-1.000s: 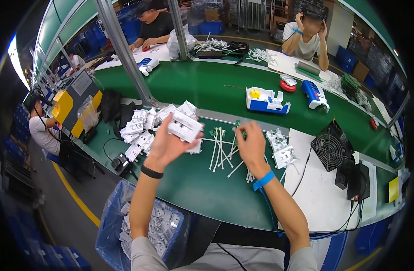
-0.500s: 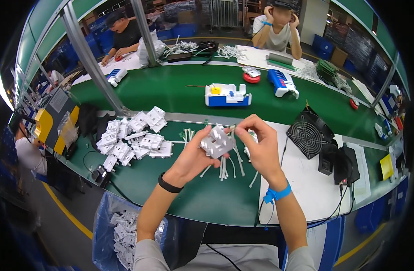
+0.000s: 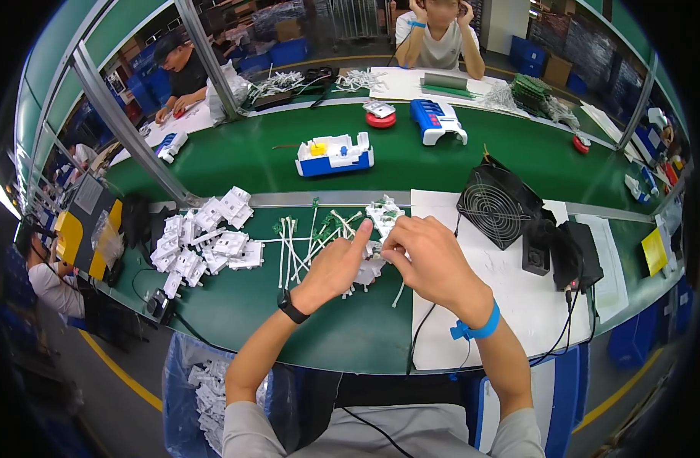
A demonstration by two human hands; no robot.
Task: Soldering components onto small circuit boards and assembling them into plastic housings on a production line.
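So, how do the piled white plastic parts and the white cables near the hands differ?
Shape: the plastic parts are blocky, while the cables are long and thin. Arrangement: the plastic parts are heaped together, while the cables lie spread out, some crossing. Place: the plastic parts lie apart from the left hand, while some cables lie close beside it. Both are white and lie on the green bench.

Parts pile [image 3: 232, 244]: left of cables [image 3: 291, 248] | fan [image 3: 489, 208]: right | casing [image 3: 336, 162]: behind cables
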